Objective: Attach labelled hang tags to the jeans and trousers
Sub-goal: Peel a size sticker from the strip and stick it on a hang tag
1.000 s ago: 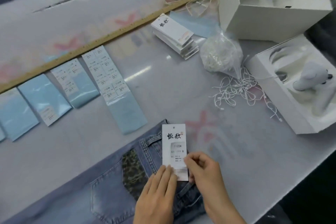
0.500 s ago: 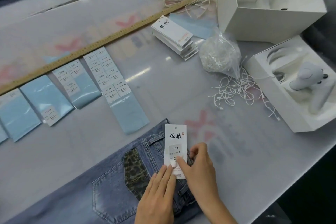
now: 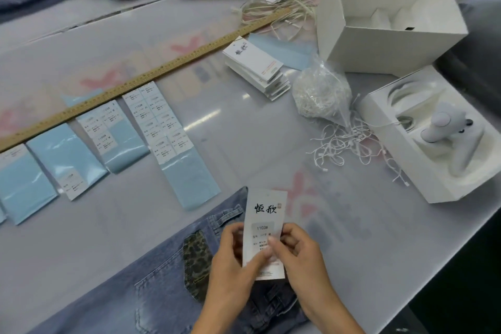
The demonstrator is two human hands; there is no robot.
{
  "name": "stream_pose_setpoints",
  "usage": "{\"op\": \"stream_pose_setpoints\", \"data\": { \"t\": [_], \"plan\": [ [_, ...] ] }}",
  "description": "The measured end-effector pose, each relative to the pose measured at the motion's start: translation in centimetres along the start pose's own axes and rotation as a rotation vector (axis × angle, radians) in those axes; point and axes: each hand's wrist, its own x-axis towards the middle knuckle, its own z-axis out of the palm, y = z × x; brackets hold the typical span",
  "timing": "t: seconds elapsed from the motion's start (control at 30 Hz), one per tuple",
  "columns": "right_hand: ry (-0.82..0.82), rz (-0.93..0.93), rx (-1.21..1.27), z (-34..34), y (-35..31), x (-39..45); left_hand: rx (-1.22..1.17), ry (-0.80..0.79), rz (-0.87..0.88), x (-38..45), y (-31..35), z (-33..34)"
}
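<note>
The left hand (image 3: 230,266) and the right hand (image 3: 301,255) both pinch a white hang tag (image 3: 265,228), the left at its lower left edge, the right with the thumb pressed on its printed face near the sticker marked 1103. The tag stands tilted up from the jeans (image 3: 151,287), which lie along the near edge of the table (image 3: 271,144) with a leopard-print patch (image 3: 196,257) by the back pocket. Whether a string already joins the tag to the waistband cannot be told, as the hands hide that spot. Beyond the jeans lie pale blue sticker sheets (image 3: 173,141) in a row, beside a long wooden ruler (image 3: 141,76). Further right sit a stack of blank tags (image 3: 257,68), a clear bag of white strings (image 3: 320,92) with loose strings (image 3: 347,149) spilled near it, and two open white boxes (image 3: 390,19).
</note>
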Motion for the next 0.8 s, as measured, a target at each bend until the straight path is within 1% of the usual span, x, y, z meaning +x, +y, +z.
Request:
{"op": "stream_pose_setpoints", "data": {
  "t": [0.07, 0.13, 0.17, 0.2, 0.3, 0.4, 0.43, 0.5, 0.53, 0.57, 0.6, 0.63, 0.7, 0.73, 0.77, 0.8],
  "plan": [
    [0.064, 0.012, 0.072, -0.3, 0.0, -0.2, -0.047, -0.120, -0.019, 0.1, -0.5, 0.0],
    [0.129, 0.014, 0.062, -0.7, 0.2, -0.4, -0.053, -0.234, -0.022, 0.1, -0.6, 0.1],
    [0.136, 0.007, 0.025, -1.0, 0.3, -0.6, -0.067, -0.265, -0.030, 0.3, -0.6, 0.2],
    [0.121, -0.006, -0.027, -1.2, 0.5, -0.8, -0.081, -0.256, -0.040, 0.5, -0.4, 0.3],
    [0.014, -0.033, -0.161, -2.0, 0.3, -1.4, -0.133, -0.085, -0.039, 1.9, 0.6, 0.7],
    [-0.085, -0.015, -0.241, -3.3, -0.8, -0.5, -0.152, 0.034, -0.012, 2.9, 1.7, 1.5],
    [-0.136, -0.008, -0.283, -3.7, -1.2, 0.0, -0.135, 0.077, -0.003, 3.2, 1.7, 1.7],
    [-0.297, 0.008, -0.385, -4.4, -2.2, 1.1, -0.133, 0.148, 0.005, 3.8, 1.7, 1.7],
    [-0.376, 0.009, -0.438, -4.6, -2.6, 1.8, -0.129, 0.164, 0.016, 4.1, 1.7, 1.6],
    [-0.417, -0.013, -0.465, -4.8, -2.9, 2.5, -0.125, 0.172, 0.028, 4.4, 1.6, 1.6],
    [-0.386, -0.060, -0.474, -5.0, -3.2, 3.4, -0.132, 0.182, 0.036, 4.5, 1.6, 1.5],
    [-0.269, -0.118, -0.451, -5.4, -3.4, 4.6, -0.147, 0.187, 0.036, 4.7, 1.5, 1.4],
    [0.137, -0.303, -0.462, -6.5, -4.0, 7.5, -0.152, 0.167, 0.025, 4.6, 1.4, 1.4],
    [0.325, -0.422, -0.539, -7.0, -4.3, 9.0, -0.147, 0.150, 0.018, 4.5, 1.2, 1.4],
    [0.451, -0.501, -0.622, -7.4, -4.6, 10.3, -0.129, 0.135, 0.016, 4.4, 1.0, 1.4],
    [0.501, -0.522, -0.695, -7.6, -4.7, 11.5, -0.094, 0.127, 0.016, 4.4, 0.8, 1.4]
  ]
}}
